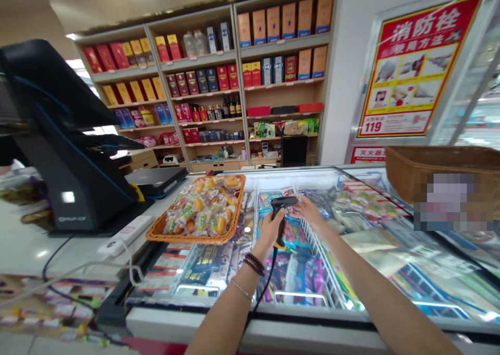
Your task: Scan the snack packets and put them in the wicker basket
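Observation:
My left hand is wrapped round the grip of a black handheld barcode scanner, whose cord hangs down towards the freezer's front edge. A dark beaded bracelet and a thin bangle circle that wrist. Close to the scanner's head is my right hand, its fingers bent and drawn together; whether they touch the scanner or pinch something small cannot be made out. Both hands are above the glass-topped chest freezer. Beneath them, a white wire basket inside the freezer holds colourful packets.
Left of my hands, a wicker tray of wrapped snacks rests on the freezer. A black checkout terminal and a white power strip stand on the counter. A brown basket sits at right. Shelves of boxes line the back wall.

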{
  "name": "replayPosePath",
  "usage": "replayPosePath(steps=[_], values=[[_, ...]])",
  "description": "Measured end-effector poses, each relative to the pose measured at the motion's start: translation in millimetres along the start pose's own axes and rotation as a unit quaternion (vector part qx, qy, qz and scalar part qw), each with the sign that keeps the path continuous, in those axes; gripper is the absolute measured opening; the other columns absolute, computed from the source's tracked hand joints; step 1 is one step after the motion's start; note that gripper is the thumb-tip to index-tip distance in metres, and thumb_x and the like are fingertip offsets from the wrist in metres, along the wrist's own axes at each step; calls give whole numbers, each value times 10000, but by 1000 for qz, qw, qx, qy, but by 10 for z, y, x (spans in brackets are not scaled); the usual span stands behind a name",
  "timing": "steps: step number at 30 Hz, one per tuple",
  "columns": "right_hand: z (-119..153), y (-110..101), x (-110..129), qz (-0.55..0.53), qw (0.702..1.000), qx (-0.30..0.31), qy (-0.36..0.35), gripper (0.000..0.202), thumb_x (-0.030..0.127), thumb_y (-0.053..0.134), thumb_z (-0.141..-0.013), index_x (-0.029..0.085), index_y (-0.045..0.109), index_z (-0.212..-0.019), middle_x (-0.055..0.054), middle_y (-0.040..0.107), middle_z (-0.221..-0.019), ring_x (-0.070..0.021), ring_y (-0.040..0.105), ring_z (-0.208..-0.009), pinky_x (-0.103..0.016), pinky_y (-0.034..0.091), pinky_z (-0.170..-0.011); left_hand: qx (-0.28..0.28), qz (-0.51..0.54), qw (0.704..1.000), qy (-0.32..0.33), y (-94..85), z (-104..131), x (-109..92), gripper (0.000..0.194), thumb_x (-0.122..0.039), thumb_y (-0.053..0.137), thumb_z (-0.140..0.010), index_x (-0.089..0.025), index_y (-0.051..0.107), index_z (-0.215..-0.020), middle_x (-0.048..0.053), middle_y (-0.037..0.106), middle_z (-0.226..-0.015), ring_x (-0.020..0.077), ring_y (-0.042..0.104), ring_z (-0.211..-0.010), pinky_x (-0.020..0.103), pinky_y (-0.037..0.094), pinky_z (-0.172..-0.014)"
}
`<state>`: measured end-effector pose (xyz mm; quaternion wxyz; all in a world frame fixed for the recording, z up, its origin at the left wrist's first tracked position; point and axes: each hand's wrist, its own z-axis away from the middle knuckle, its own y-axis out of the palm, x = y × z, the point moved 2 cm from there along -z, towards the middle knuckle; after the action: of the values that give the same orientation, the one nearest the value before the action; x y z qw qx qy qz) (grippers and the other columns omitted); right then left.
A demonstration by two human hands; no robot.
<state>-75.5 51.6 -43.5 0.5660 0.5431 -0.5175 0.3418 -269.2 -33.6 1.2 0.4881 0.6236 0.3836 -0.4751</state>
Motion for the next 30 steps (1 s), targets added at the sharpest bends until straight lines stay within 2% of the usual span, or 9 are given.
replayPosePath(steps=[5,8,11,14,20,25,30], values=[[-15,-25,7,21,999,20,-18,554,479,1046,-547,301,819,-1020,-5,833,-912,-307,821,-915,-467,692,-861,5,-16,1000,14,-84,-41,120,775,-928,964,-704,-244,615,-805,-25,624,-636,107,525,-486,255,398,-484],[6,-62,43,25,1000,9,-5,549,432,1043,-509,279,832,-992,-3,852,-920,-282,800,-887,-435,677,-854,-11,-25,999,20,-172,-38,193,776,-954,914,-722,-248,596,-772,-23,595,-609,102,500,-466,252,359,-473],[48,-84,82,19,1000,18,5,521,426,1053,-547,270,819,-985,-8,869,-968,-279,814,-922,-427,681,-874,-16,-23,999,21,-195,-14,233,756,-939,900,-742,-249,594,-775,-18,596,-612,102,496,-466,251,362,-468],[94,-92,113,16,1000,20,-8,505,444,1055,-570,275,807,-976,-3,867,-985,-282,823,-967,-423,683,-900,-10,-22,999,22,-155,20,215,760,-939,907,-732,-245,601,-779,-13,609,-619,100,501,-468,252,388,-469],[113,-70,128,29,999,33,-20,595,520,1094,-525,287,803,-988,7,839,-951,-308,830,-956,-483,702,-918,-20,-21,998,48,-85,52,141,744,-925,900,-771,-244,604,-813,-36,597,-615,88,480,-455,239,379,-457],[108,-78,120,50,997,35,-37,567,538,1101,-564,290,818,-988,-11,858,-1014,-297,837,-997,-491,705,-969,-32,-17,998,56,-102,40,141,720,-900,910,-808,-251,600,-844,-43,612,-628,93,496,-457,239,374,-453],[132,-73,138,35,998,38,-28,636,600,1146,-509,287,807,-947,-6,843,-964,-312,858,-976,-485,734,-911,-34,-18,998,54,-125,26,154,724,-902,918,-808,-255,599,-866,-47,624,-638,99,509,-463,243,374,-450]])
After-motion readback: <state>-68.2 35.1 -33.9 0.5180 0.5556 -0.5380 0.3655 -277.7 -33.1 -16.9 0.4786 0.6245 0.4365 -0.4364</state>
